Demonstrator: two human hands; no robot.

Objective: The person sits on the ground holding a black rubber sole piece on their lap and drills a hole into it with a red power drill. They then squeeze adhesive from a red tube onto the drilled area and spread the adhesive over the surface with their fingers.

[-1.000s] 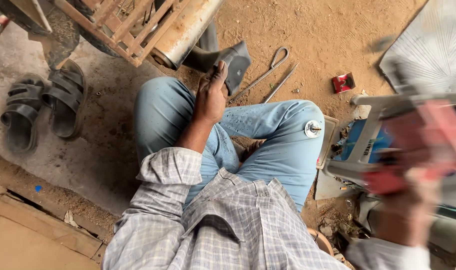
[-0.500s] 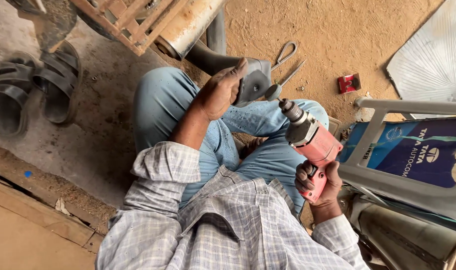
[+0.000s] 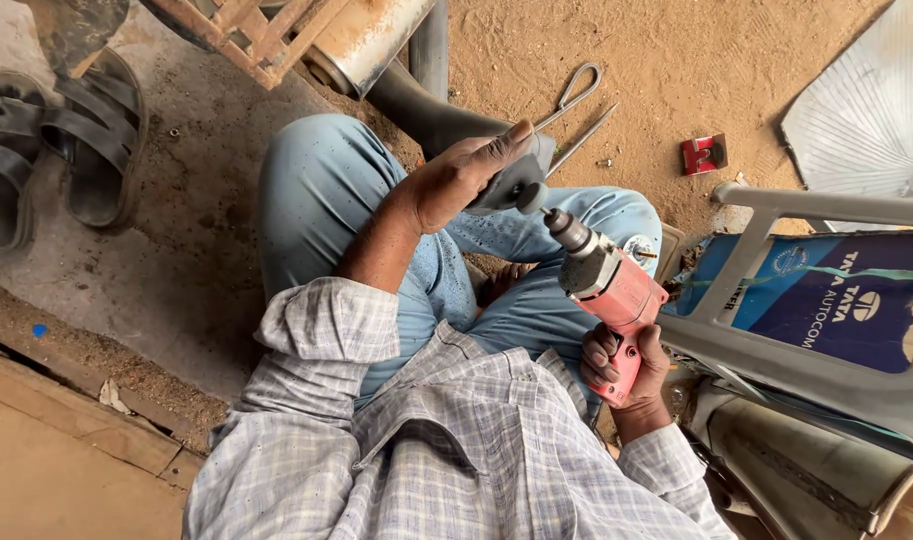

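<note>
Since half a second ago, the pink power drill (image 3: 608, 290) stays raised in front of the seated person, its bit tip now close against the grey part, while the left hand keeps its hold.

Head view, looking down on a person sitting cross-legged in blue jeans and a checked shirt. At centre, the left hand (image 3: 461, 180) is closed over the top of a dark grey curved part (image 3: 446, 125), fingers wrapped over its near end. At about four o'clock from that hand, the right hand (image 3: 628, 370) is curled shut around the drill's grip. The drill points toward eleven o'clock, its chuck and bit meeting the grey part just beside the left fingertips.

At nine o'clock, a pair of black sandals (image 3: 51, 140) lies on the concrete. At one o'clock, metal shears (image 3: 574, 100) rest on sandy ground, with a small red box (image 3: 703, 153) beyond. At three o'clock stands a grey plastic chair (image 3: 806, 290).
</note>
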